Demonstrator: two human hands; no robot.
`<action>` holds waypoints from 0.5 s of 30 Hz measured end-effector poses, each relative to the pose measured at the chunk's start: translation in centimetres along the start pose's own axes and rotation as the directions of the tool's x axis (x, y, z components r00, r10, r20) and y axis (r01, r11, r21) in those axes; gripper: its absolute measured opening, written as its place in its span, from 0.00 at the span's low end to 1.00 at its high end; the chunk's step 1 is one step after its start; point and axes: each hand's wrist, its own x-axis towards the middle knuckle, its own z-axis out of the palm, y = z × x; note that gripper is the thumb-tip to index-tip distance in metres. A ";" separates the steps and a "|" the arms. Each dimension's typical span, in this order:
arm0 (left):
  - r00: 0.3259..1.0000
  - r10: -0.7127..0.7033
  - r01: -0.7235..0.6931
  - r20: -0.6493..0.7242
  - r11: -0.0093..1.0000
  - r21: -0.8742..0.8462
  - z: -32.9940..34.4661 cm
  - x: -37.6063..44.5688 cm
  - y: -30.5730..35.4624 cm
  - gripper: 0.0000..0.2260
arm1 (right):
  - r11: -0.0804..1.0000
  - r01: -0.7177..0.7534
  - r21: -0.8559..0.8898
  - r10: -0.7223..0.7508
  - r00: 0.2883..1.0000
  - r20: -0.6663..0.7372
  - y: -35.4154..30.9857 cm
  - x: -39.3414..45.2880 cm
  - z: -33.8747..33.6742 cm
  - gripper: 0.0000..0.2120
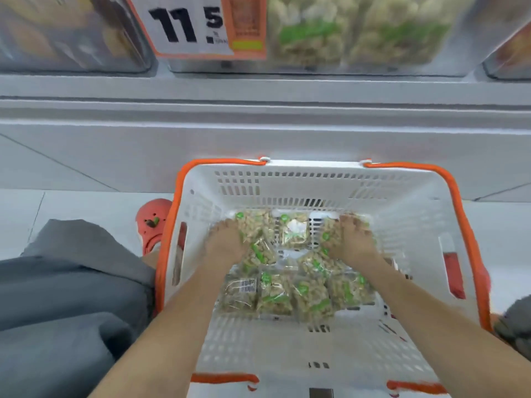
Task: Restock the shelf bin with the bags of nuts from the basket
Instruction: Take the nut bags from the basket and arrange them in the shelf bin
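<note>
Both hands are down in the white basket (402, 196) now, the left hand (225, 242) gripping a bag of nuts (255, 225) at ten o'clock in the pile, the right hand (355, 239) curled over another bag (330, 234) at two. The shelf bin (359, 33) waits straight up at twelve, equally near either hand.
</note>
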 end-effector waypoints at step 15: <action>0.986 -0.101 0.149 0.135 0.897 -0.417 0.5 1.8 0.8 0.42 | 0.986 -0.135 0.099 0.140 0.989 -0.043 1.5 2.1 1.7 0.48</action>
